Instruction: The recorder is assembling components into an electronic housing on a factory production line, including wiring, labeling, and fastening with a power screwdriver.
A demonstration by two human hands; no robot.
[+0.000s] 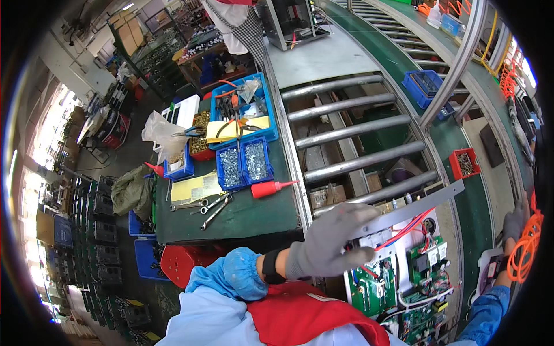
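Observation:
My left hand (330, 239), in a grey glove, is at the end of a grey metal panel (407, 207) on an electronic unit. Its fingers and thumb are apart, the fingers near the panel's edge; whether they touch it I cannot make out. Below the panel lie green circuit boards (372, 291) with red and blue wires (407, 230). Far out to the right, my right hand (512, 224), also gloved, is beside a coiled orange air hose (525, 248). Its fingers are small and partly hidden at the picture's rim, so their grip is unclear.
Metal rollers (358, 130) run ahead of the unit. On the left bench are blue bins of small fasteners (242, 164), a red squeeze bottle (271, 188), wrenches (216, 209) and a blue tool tray (259, 95). A red parts bin (464, 164) and a metal post (459, 63) stand right.

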